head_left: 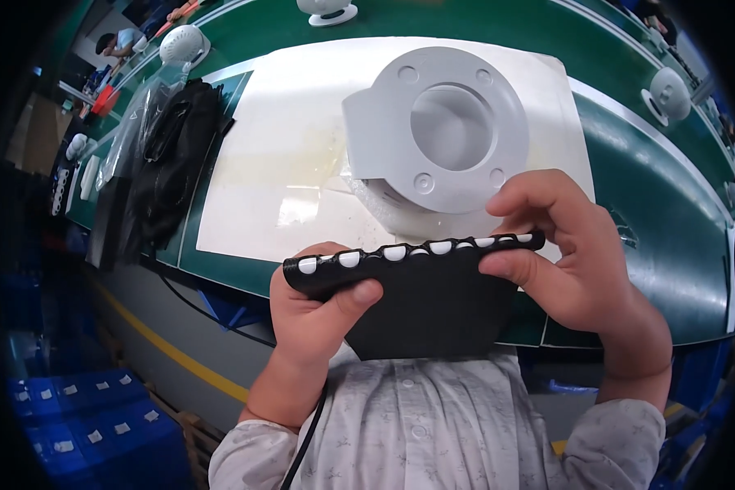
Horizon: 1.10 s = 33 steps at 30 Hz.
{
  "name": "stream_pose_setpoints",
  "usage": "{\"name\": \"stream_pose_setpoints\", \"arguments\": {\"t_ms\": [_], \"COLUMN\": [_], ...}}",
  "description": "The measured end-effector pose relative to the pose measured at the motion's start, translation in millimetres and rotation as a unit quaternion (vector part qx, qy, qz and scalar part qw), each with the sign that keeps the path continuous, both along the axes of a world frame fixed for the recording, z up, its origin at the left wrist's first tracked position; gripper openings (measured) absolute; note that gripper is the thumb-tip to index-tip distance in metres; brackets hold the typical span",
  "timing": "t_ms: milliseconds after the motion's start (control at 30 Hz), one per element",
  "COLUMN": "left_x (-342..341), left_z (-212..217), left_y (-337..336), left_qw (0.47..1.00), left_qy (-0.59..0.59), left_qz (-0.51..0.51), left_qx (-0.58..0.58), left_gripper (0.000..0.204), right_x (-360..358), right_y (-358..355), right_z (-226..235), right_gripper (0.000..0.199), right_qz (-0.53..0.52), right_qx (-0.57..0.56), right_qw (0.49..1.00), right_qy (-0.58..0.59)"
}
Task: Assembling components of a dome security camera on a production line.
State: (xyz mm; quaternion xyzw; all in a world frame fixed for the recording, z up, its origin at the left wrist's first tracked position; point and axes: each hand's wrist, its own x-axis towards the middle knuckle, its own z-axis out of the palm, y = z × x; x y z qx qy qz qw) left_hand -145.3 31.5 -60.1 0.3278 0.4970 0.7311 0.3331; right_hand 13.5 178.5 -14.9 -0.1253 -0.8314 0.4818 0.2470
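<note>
Across the upper part of the view runs a long green workbench (653,188), its edges bent by the lens and its far ends lost in the dark rim. On it lies a large white sheet (294,139), with a shiny patch near its middle. Standing on the sheet is a pale grey round housing (445,131) with a wide central hole and small holes about its flange — its lower part is hidden behind the hands, and something clear and crinkled shows beneath it, too hard to make out. Left of the sheet lies a heap of black straps or cables (175,155) beside clear plastic wrapping (131,131); their exact kind cannot be told. Blue crates (98,416) sit low on the left, partly in shadow. Small white domed units (668,94) stand well apart along the bench.

Near the chest, both hands hold up a black flat piece (420,302) with a row of white oval inserts along its top edge; its lower edge is cut off against the shirt. The left hand (314,314) grips its left end, thumb pressed on the front. The right hand (576,253) pinches the right end — fingers curled over the top, thumb below.
</note>
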Motion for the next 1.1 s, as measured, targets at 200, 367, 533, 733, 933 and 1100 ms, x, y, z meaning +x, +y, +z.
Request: {"name": "stream_pose_setpoints", "arguments": {"t_ms": [200, 367, 533, 733, 933, 1100], "left_x": [0.6, 3.0, 5.3, 8.0, 11.7, 9.3], "left_z": [0.5, 4.2, 7.4, 11.3, 9.3, 9.7], "left_y": [-1.1, -1.0, -1.3, 1.7, 3.9, 5.8], "left_qw": [0.999, 1.000, 0.999, 0.998, 0.996, 0.987], "left_qy": [-0.018, -0.004, 0.010, 0.034, 0.076, 0.148], "left_qz": [0.029, 0.023, 0.024, 0.020, 0.006, -0.013], "left_qx": [-0.004, -0.003, -0.028, -0.057, -0.056, -0.058], "left_gripper": [0.019, 0.017, 0.013, 0.011, 0.010, 0.011], "right_x": [-0.7, 4.9, 1.5, -4.7, -14.5, -13.9], "right_y": [1.9, 6.4, 3.8, -1.8, -11.4, -15.6], "right_z": [10.0, 7.5, 9.7, -1.2, -9.3, -5.9], "right_gripper": [0.029, 0.025, 0.032, 0.038, 0.048, 0.034], "right_qz": [-0.010, 0.024, 0.003, 0.026, 0.015, 0.112], "right_qx": [-0.172, 0.229, 0.326, 0.307, 0.228, 0.284], "right_qw": [0.985, 0.973, 0.941, 0.944, 0.949, 0.928], "right_qy": [-0.026, 0.009, 0.085, 0.119, 0.219, 0.215]}}
